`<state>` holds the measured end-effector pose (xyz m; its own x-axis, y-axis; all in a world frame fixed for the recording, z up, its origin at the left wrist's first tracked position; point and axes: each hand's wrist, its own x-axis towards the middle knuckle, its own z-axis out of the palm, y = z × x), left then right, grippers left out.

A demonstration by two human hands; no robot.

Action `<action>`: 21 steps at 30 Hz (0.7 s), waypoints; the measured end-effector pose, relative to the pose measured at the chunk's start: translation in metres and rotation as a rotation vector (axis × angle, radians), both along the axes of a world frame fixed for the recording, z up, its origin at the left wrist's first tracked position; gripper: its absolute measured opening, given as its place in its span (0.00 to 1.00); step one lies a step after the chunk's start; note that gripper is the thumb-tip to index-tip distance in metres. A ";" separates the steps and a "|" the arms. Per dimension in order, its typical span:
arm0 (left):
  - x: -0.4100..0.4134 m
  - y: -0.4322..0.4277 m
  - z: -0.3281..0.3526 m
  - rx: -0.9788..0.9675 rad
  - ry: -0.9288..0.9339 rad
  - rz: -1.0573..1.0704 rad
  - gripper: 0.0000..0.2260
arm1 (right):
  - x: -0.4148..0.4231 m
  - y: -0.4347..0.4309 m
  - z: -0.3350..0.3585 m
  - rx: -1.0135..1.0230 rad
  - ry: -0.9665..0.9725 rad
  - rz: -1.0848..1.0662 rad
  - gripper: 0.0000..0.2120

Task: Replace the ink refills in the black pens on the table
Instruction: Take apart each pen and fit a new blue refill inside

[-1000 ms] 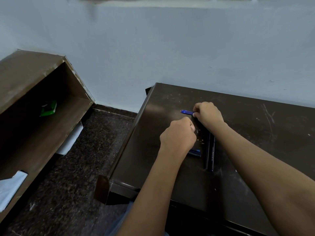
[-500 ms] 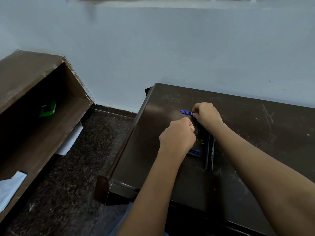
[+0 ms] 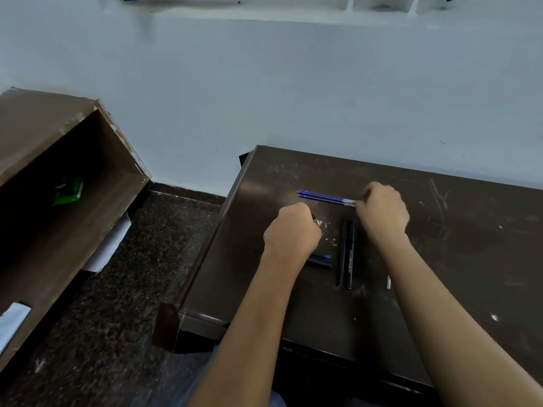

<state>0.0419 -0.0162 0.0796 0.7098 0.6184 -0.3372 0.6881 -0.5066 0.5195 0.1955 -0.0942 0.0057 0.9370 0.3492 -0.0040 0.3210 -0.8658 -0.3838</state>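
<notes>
On the dark brown table [image 3: 455,259] lie two or three blue ink refills [image 3: 323,197] side by side, tips pointing left. My right hand [image 3: 382,212] pinches their right ends. Two black pens [image 3: 346,254] lie parallel just below that hand, running toward me. My left hand [image 3: 291,232] is curled into a fist left of the pens, and a dark tip of what looks like a black pen part [image 3: 315,220] shows at its fingers; the remainder is hidden. A dark blue piece [image 3: 320,259] lies by my left wrist.
A small pale sliver [image 3: 388,282] lies right of the black pens. The table's left edge [image 3: 217,239] drops to a dark speckled floor. An open brown shelf unit [image 3: 73,218] with a green item [image 3: 68,190] stands at the left. A pale wall stands behind the table.
My right hand has slid right along the blue refills, so most of their length now shows. The black pens are more uncovered. My left hand has barely moved.
</notes>
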 end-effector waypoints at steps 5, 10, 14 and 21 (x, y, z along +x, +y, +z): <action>-0.003 -0.002 0.004 -0.064 -0.053 0.091 0.11 | 0.001 -0.043 0.004 -0.324 0.283 -0.265 0.18; -0.005 -0.002 0.008 -0.170 -0.082 0.226 0.12 | -0.005 -0.060 0.002 -0.455 0.447 -0.206 0.18; -0.004 -0.002 0.010 -0.173 -0.068 0.226 0.11 | -0.017 -0.060 -0.005 -0.384 0.416 -0.200 0.13; -0.003 -0.005 0.009 -0.218 0.000 0.136 0.11 | -0.021 -0.044 0.020 0.320 0.370 0.023 0.08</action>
<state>0.0391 -0.0209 0.0890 0.6253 0.6210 -0.4727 0.7421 -0.2858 0.6063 0.1741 -0.1386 0.0259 0.8850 0.4079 -0.2243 0.1307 -0.6801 -0.7214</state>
